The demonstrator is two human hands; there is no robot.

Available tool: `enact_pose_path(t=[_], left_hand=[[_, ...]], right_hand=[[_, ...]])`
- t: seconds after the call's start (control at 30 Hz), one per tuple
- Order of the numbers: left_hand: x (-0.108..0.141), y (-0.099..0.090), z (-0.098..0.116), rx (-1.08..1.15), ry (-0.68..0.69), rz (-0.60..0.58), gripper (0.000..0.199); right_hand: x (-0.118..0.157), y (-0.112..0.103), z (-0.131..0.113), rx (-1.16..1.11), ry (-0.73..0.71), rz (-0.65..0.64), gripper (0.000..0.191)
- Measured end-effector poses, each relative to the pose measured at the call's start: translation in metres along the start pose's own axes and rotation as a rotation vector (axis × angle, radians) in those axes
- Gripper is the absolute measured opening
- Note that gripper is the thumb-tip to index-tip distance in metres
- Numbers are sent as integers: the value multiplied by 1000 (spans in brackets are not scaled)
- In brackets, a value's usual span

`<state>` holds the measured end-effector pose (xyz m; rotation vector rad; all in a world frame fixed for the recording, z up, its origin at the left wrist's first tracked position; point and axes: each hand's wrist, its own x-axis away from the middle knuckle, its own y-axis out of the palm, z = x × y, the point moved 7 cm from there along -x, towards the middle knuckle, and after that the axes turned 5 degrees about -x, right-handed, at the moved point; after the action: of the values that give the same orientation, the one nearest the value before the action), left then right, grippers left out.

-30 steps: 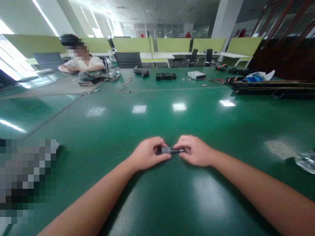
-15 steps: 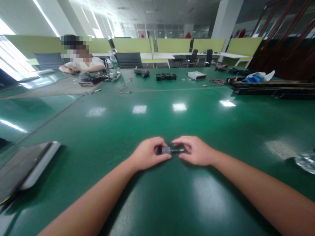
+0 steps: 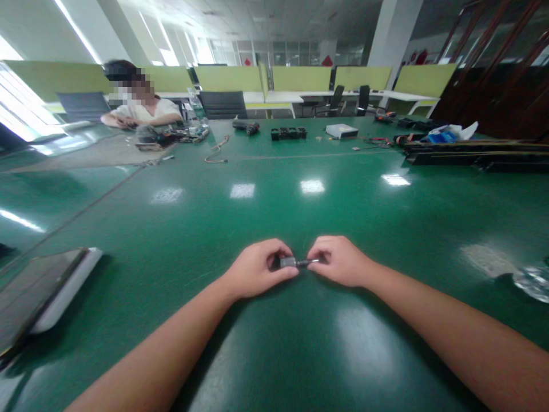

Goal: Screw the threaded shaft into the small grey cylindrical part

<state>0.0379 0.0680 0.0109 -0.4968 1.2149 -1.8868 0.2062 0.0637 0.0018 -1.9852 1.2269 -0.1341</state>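
A small grey cylinder with a thin dark shaft [image 3: 289, 262] lies level between my hands, just over the green table [image 3: 274, 217]; its exact kind is too small to make out. My left hand [image 3: 261, 268] grips the thick grey end between thumb and fingers. From the other side my right hand [image 3: 341, 262] pinches the tip of the shaft, thumb below and fingertips above. Part of the cylinder's left end is hidden in the curl of my left fingers.
At left lies a dark flat panel on a white one [image 3: 47, 292]. Clear crinkled plastic [image 3: 532, 283] sits at the right edge. Across the table are a black part [image 3: 289, 133], a white box [image 3: 342, 131], long black bars [image 3: 472, 154] and a seated person [image 3: 146, 111].
My right fingers have closed from a loose, open curve onto the tip of the shaft. My left hand keeps its hold, nearly unmoved.
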Motion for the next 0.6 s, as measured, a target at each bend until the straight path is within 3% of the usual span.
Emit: enact_pose_path(t=[0.3, 0.6], left_hand=[[0, 1, 1, 9, 34, -14, 34], [-1, 2, 2, 0, 35, 15, 28]], right_hand=[[0, 2, -3, -5, 9, -23, 3], [-3, 9, -10, 40, -41, -65, 17]])
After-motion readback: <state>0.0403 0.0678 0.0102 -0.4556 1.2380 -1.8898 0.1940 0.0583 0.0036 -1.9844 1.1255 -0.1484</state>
